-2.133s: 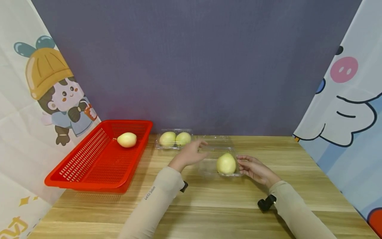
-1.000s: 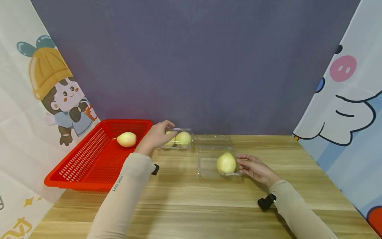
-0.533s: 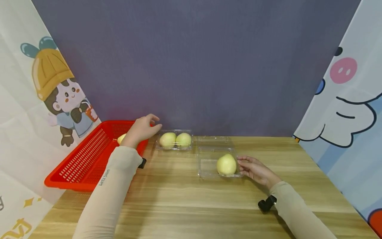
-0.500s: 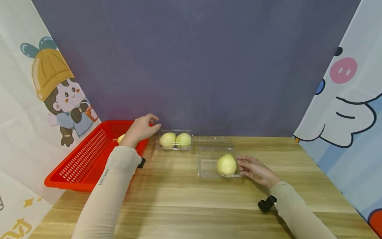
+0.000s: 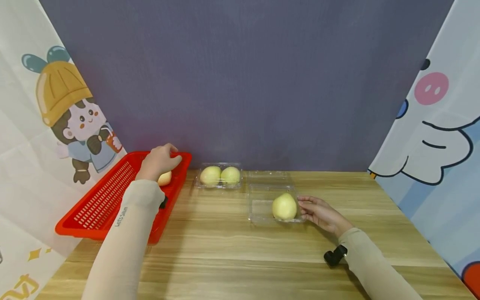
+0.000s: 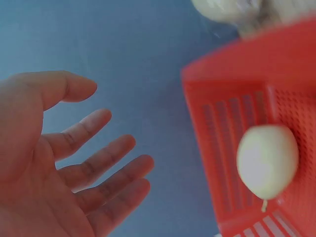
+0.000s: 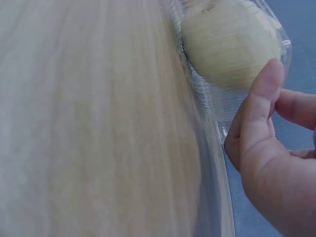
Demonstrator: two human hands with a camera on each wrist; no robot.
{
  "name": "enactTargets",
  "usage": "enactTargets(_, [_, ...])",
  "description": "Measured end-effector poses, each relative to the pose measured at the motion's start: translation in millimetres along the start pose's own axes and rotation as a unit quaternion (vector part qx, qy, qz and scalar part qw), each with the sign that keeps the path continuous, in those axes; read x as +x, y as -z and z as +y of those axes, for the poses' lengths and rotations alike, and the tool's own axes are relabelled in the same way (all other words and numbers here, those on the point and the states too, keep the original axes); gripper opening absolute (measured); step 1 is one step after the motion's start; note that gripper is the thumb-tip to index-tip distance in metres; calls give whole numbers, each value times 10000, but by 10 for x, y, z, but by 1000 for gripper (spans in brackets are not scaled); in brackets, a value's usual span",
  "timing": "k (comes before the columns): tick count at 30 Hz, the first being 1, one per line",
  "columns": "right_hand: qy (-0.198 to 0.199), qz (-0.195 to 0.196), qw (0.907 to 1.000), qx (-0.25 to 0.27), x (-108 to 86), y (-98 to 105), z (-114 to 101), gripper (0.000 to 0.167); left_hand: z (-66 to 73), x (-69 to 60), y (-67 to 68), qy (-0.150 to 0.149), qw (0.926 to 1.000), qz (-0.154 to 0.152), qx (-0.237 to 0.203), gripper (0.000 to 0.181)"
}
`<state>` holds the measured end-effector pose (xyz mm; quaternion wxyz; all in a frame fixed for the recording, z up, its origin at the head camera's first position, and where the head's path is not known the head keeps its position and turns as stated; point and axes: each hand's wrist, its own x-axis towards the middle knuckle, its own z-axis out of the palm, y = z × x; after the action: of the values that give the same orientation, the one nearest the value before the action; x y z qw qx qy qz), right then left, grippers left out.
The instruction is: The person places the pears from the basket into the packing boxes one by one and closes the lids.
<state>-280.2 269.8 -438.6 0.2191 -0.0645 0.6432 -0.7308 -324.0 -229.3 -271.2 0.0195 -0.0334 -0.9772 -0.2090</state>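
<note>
In the head view my left hand point(image 5: 157, 161) hovers over the red basket point(image 5: 80, 231), partly covering a pale yellow pear point(image 5: 165, 179) inside. The left wrist view shows that hand's fingers point(image 6: 111, 160) spread and holding nothing, apart from the pear point(image 6: 268, 160) with its short stem. At the middle of the table an open clear plastic box point(image 5: 261, 207) has one pear point(image 5: 284, 206) in its right half; its left half is bare. My right hand point(image 5: 321, 214) pinches the box's right edge, thumb point(image 7: 269, 81) against the plastic in the right wrist view.
A second clear box point(image 5: 221, 186), lid down, holds two pears point(image 5: 211, 176) by the grey back panel point(image 5: 240, 83). Printed cloths stand at left point(image 5: 22, 166) and right point(image 5: 450, 166). The wooden table point(image 5: 240, 266) runs toward the front.
My left hand has moved left from beside the open box, past the lidded box, to above the basket. My right hand has stayed at the open box.
</note>
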Motion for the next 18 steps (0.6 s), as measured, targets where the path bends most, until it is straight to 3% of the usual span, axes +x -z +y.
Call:
enactTargets(12, [-51,111,9999,-10,-1,-8,5,55,-383,86,-87,381,9963,-352,679,56])
enactTargets(18, [-22,105,9999,0,12,-5,16,54,-523,124,-136,471,9944,-583,742,61])
